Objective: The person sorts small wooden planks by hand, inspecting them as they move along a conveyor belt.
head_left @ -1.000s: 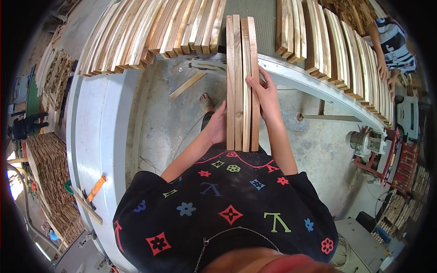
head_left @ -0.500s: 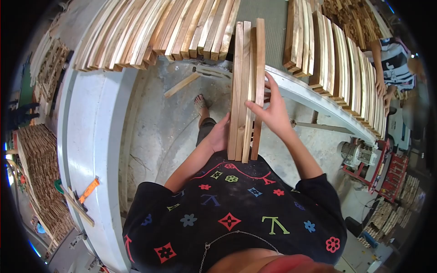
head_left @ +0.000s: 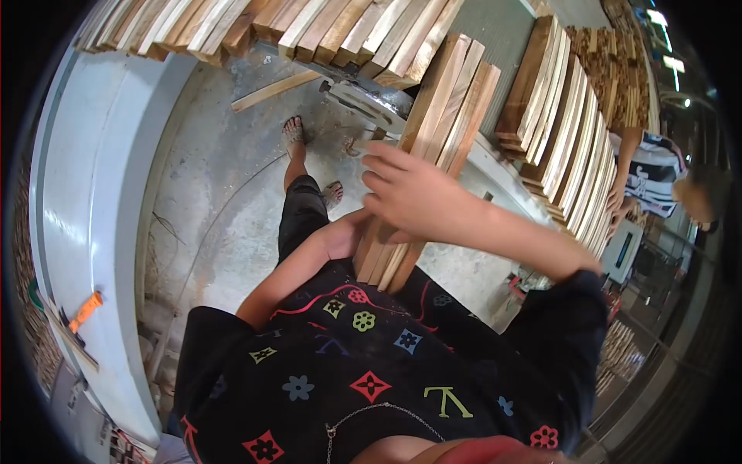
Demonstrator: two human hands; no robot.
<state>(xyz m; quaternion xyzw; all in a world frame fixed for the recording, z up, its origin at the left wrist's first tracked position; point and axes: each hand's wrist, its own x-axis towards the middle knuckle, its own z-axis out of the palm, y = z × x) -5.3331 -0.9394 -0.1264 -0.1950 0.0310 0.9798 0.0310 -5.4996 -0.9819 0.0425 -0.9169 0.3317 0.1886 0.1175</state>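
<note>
My left hand (head_left: pixel 349 234) supports a bundle of wooden strips (head_left: pixel 448 97) from its left side, its fingers mostly hidden behind the wood. The strips lie side by side, their near ends against my shirt front and their far ends by the grey surface (head_left: pixel 504 89). Across the top of the bundle reaches my right hand (head_left: pixel 413 193). Its fingers extend past the left edge, loosely apart and slightly blurred, with the thumb low over the strips. I see nothing held in it.
Rows of wooden strips stand at the upper left (head_left: pixel 332 35) and right (head_left: pixel 568 127). Another person's hands (head_left: pixel 616 203) are beside the right row. A white machine frame (head_left: pixel 100 193) runs down the left, bearing an orange-handled tool (head_left: pixel 85 311). A loose strip (head_left: pixel 274 90) lies on the floor.
My right hand has left the bundle's right side and swung left across its top. The strips, previously spread with a gap, now sit closer together and lean right. The view has turned.
</note>
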